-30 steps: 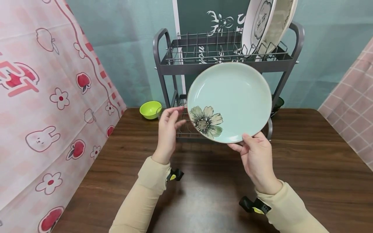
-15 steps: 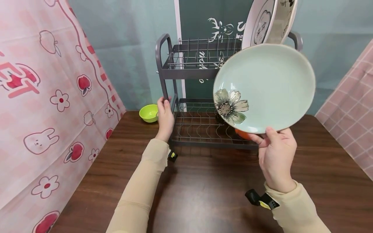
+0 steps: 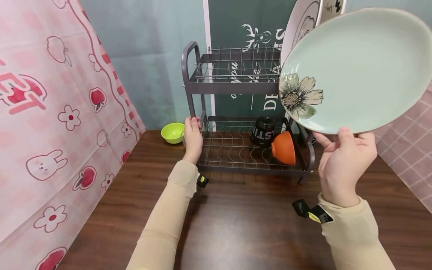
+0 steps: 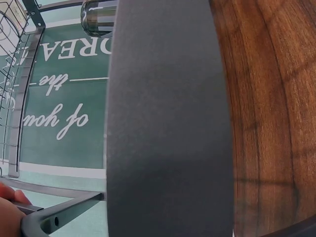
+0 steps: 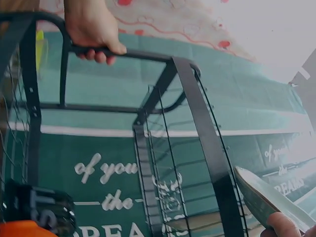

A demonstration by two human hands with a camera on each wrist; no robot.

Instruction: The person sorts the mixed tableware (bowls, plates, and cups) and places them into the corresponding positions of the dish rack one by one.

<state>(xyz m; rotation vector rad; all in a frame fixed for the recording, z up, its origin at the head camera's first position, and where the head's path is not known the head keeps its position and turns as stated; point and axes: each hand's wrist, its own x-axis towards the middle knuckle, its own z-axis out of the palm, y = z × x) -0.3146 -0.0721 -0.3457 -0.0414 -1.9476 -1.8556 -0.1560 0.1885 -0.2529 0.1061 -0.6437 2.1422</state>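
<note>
My right hand (image 3: 347,167) pinches the lower rim of a pale green plate (image 3: 364,71) with a flower print, raised in front of the right end of a two-tier dish rack (image 3: 233,88). Its thumb lies on the plate's front; the other fingers are partly hidden behind. My left hand (image 3: 193,140) grips the rack's left side frame; in the right wrist view the fingers of the left hand (image 5: 96,29) curl round that bar. A broad grey rail of the rack (image 4: 168,118) fills the middle of the left wrist view.
An orange bowl (image 3: 284,148) leans on the lower tier beside a black lettered cup (image 3: 263,131). Large white dishware (image 3: 290,33) stands on the upper tier, partly behind the plate. A lime green bowl (image 3: 173,133) sits on the wooden table (image 3: 236,221), left of the rack.
My right hand has carried the plate up and to the right, uncovering the orange bowl and black cup. My left hand has moved from beside the plate to the rack's left side and taken hold.
</note>
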